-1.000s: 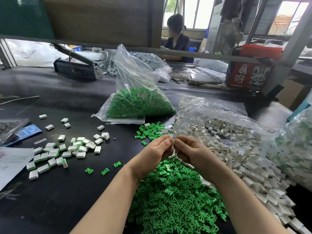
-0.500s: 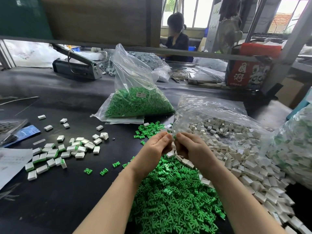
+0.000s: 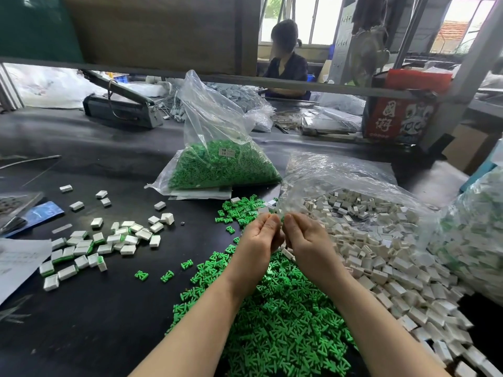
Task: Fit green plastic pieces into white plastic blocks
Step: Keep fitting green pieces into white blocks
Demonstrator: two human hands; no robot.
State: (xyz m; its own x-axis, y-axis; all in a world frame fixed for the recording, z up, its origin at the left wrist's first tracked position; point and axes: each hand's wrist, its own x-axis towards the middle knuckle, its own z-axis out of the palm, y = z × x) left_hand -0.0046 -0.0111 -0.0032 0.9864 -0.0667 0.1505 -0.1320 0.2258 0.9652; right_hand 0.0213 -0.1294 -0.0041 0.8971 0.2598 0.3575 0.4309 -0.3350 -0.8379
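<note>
Step in hand, as judged from the pose: joining one green piece to one white block. The left hand [image 3: 258,238] and right hand [image 3: 307,240] meet fingertip to fingertip at the centre of the frame, above the loose green pieces [image 3: 272,322]. Both sets of fingers are curled inward as if pinching something small between them, but the part itself is hidden, so it cannot be confirmed what either hand grips. The next move likely calls for aligning the piece with the block's opening and pressing it home, then dropping the unit onto the finished blocks [image 3: 89,248] at the left of the frame, which show green edges. Materials: the green pieces are small, matte, branched mouldings with thin prongs, heaped at lower centre. The white blocks [image 3: 381,254] are smooth, rectangular and hollow-faced, spilling from a crinkled clear bag [image 3: 340,172] at the right. A second clear bag of green stock [image 3: 217,164] stands at upper centre on the dark, matte worktop [image 3: 81,322].
</note>
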